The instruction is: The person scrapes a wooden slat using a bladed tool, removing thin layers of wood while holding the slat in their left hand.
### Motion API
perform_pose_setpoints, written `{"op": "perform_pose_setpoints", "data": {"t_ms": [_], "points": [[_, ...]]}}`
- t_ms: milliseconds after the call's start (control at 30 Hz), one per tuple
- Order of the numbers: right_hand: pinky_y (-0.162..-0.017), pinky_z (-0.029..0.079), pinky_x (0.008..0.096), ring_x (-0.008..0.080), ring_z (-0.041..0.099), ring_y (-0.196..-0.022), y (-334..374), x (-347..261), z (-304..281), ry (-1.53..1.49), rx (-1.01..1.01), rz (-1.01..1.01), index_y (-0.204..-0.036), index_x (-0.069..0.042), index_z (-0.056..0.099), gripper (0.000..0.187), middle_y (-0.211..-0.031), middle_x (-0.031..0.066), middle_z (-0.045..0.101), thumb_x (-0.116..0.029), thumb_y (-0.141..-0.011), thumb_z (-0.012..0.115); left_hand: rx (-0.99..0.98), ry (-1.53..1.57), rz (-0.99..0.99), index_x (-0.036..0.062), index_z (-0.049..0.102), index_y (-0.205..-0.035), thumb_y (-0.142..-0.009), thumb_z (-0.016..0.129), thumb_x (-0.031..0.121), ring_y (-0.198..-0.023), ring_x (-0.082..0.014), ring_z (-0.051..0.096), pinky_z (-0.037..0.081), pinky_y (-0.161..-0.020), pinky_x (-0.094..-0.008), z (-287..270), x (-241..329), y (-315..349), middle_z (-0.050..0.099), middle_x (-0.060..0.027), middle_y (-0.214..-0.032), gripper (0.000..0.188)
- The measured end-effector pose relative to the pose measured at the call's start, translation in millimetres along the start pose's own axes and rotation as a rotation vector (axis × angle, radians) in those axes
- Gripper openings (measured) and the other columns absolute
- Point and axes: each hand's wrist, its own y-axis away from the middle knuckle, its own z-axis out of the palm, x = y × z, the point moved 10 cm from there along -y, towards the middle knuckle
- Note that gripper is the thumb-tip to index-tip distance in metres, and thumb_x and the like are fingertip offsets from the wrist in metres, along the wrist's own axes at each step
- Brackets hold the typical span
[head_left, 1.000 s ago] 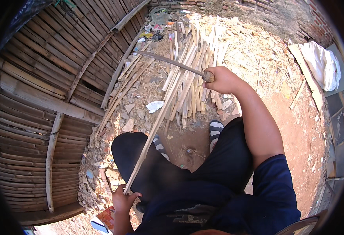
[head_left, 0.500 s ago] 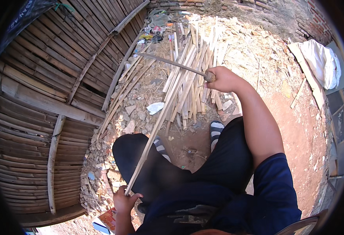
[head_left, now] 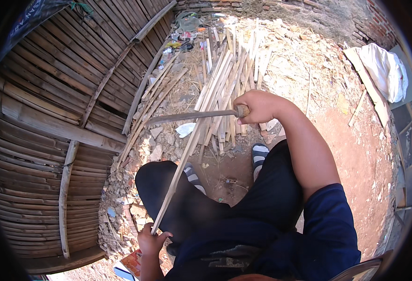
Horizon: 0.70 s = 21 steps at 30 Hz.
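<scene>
My right hand (head_left: pixel 261 106) is closed round the wooden handle of a machete (head_left: pixel 194 114). The long, dark blade points left, curves slightly near its tip and crosses over a pale strip of split wood or bamboo (head_left: pixel 174 183). Whether blade and strip touch, I cannot tell. Down at the lower left, my left hand (head_left: pixel 150 240) grips the near end of that strip. From there it slants past my left knee up to the pile of strips (head_left: pixel 229 84), where its far end is lost among the others.
A slatted bamboo wall (head_left: pixel 42 122) rises on the left. Rubble and litter (head_left: pixel 157 152) cover the ground beside it. My sandalled feet (head_left: pixel 259 157) stand before the pile. A white sack (head_left: pixel 384 75) lies at the far right, and a brick wall (head_left: pixel 318 14) closes the back.
My right hand has drawn nearer and slightly left. The machete's blade has swung down toward me along the strip, from slanted to nearly level. My left hand has barely moved.
</scene>
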Motion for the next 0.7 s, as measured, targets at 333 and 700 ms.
{"op": "perform_pose_setpoints", "data": {"t_ms": [333,700], "points": [[-0.078,0.053,0.0463,0.0394,0.068,-0.087,4,-18,14,0.081,0.008,0.014,-0.107,-0.006,0.071,0.038,-0.089,0.0206,0.071,-0.03,-0.08,0.079,-0.033,0.018,-0.006,0.0035,0.064,-0.087,-0.048,0.095,0.058,-0.049,-0.0292,0.061,0.049,-0.05,-0.0382,1,2,-3,0.058,-0.0075,-0.055,0.074],[-0.088,0.053,0.0452,0.0395,0.068,-0.102,11,69,-38,-0.032,0.274,0.321,-0.115,-0.004,0.07,0.046,-0.102,0.0228,0.071,-0.034,-0.081,0.076,-0.02,0.017,0.019,0.0024,0.065,-0.086,-0.049,0.094,0.06,-0.05,-0.0296,0.061,0.049,-0.05,-0.039,-3,6,-4,0.057,-0.0084,-0.055,0.074]]}}
